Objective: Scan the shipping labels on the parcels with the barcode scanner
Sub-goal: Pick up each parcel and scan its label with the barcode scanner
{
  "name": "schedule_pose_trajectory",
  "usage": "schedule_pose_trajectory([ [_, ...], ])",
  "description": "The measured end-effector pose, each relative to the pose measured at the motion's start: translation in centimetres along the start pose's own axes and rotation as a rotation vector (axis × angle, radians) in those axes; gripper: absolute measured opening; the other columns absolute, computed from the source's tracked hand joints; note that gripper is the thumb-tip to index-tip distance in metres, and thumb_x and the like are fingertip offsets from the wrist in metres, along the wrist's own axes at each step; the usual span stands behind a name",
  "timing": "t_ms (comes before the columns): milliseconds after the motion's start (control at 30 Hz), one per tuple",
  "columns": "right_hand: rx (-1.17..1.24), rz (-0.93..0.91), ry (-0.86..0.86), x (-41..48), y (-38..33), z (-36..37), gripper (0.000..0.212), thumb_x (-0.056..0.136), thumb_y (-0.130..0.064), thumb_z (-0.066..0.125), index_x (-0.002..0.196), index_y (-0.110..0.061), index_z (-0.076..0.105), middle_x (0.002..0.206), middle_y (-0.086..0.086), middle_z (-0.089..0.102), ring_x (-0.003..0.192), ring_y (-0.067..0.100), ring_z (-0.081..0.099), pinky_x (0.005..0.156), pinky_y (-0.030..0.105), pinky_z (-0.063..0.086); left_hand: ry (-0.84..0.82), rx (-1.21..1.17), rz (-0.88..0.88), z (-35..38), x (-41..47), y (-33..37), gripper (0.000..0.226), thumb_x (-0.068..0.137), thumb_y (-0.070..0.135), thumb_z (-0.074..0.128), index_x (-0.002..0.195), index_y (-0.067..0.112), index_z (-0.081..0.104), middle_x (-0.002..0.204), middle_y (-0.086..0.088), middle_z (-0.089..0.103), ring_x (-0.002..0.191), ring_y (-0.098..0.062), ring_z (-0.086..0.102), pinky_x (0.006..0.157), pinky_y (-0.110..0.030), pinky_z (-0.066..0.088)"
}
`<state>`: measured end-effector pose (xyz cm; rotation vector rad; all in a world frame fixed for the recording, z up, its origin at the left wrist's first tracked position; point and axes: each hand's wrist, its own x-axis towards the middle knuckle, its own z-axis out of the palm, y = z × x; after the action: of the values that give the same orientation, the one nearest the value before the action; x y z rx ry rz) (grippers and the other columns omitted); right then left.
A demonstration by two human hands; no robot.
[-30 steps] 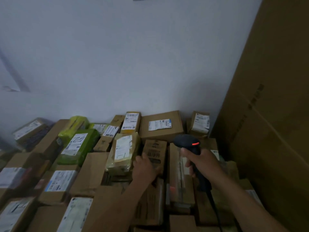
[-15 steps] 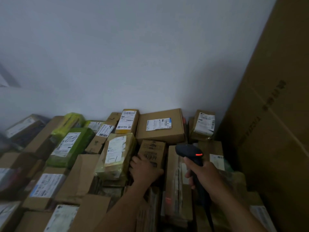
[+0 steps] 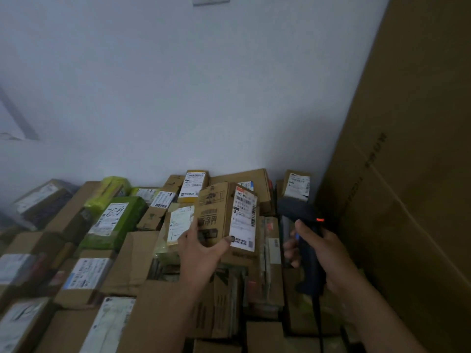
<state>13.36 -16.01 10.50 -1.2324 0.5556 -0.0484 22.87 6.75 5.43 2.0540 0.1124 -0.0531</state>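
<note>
holding a small brown carton (image 3: 216,212) upright above a heap of parcels (image 3: 132,258), a person's left hand (image 3: 201,253) gripped the box by its lower end, thumb on one face and fingertips on the other. its white shipping label (image 3: 243,220) was turned toward the barcode scanner (image 3: 303,225). the right hand (image 3: 323,253) was clenched round the scanner's dark handle. a red light (image 3: 319,220) glowed on the scanner's head, which stood just beside the carton's labelled side without touching it. the cable (image 3: 317,322) dropped from the handle toward the bottom of the frame.

no beam could be made out on the label, so whether this parcel had been read could not be told. many cartons and bags, among them a green parcel (image 3: 114,222), lay packed against the white wall (image 3: 178,98), several with labels facing up, and nothing in view marked which were done. a tall sheet of cardboard (image 3: 407,174) stood at the right. the step in hand appeared to be aiming at the held carton's barcode. much of the heap seemed left to scan.
</note>
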Motion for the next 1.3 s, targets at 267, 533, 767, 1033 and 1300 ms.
schedule_pose_trajectory([
  [267, -0.235, -0.101, -0.064, -7.4, -1.6, 0.8, 0.055, 0.062, -0.058, 0.073, 0.086, -0.009, 0.065, 0.071, 0.013, 0.071, 0.047, 0.020, 0.058, 0.046, 0.031, 0.047, -0.081, -0.239, -0.058, -3.4, -4.7, -1.4, 0.086, 0.080, 0.034, 0.079, 0.151, 0.034, 0.032, 0.152, 0.002, 0.035, 0.133, -0.022, 0.042, 0.107, -0.048, 0.042],
  [533, -0.629, -0.198, -0.121, -11.3, -2.7, 0.7, 0.029, 0.087, -0.039, 0.071, 0.078, -0.012, 0.066, 0.057, 0.007, 0.066, 0.045, 0.020, 0.057, 0.047, 0.030, 0.048, -0.169, -0.355, -0.097, -8.0, -5.7, -2.7, 0.072, 0.087, 0.024, 0.072, 0.150, 0.029, 0.037, 0.137, -0.004, 0.057, 0.105, -0.015, 0.063, 0.076, -0.028, 0.053],
  [767, -0.994, -0.286, -0.197, -13.2, -1.3, 1.6, 0.023, 0.086, -0.039, 0.073, 0.104, -0.028, 0.063, 0.067, 0.007, 0.071, 0.045, 0.008, 0.059, 0.047, 0.024, 0.050, -0.265, -0.192, -0.041, -11.6, -4.9, -3.7, 0.053, 0.080, 0.032, 0.079, 0.119, 0.049, 0.047, 0.094, 0.023, 0.071, 0.086, -0.002, 0.069, 0.068, -0.019, 0.052],
  [1033, -1.050, -0.290, -0.239, -13.9, -1.6, 1.8, 0.022, 0.086, -0.037, 0.074, 0.101, -0.037, 0.056, 0.066, -0.010, 0.067, 0.050, -0.006, 0.060, 0.046, 0.009, 0.041, -0.270, -0.217, -0.034, -12.8, -4.3, -5.0, 0.056, 0.086, 0.025, 0.073, 0.128, 0.045, 0.041, 0.096, 0.030, 0.064, 0.084, 0.006, 0.067, 0.071, -0.021, 0.050],
  [1300, -1.043, -0.267, -0.290, -13.6, -1.6, 2.0, 0.022, 0.087, -0.036, 0.074, 0.100, -0.037, 0.056, 0.062, -0.034, 0.063, 0.054, -0.017, 0.057, 0.045, 0.004, 0.038, -0.288, -0.239, -0.063, -13.1, -4.1, -5.3, 0.055, 0.083, 0.027, 0.076, 0.124, 0.046, 0.044, 0.094, 0.023, 0.071, 0.090, -0.005, 0.070, 0.081, -0.032, 0.053],
])
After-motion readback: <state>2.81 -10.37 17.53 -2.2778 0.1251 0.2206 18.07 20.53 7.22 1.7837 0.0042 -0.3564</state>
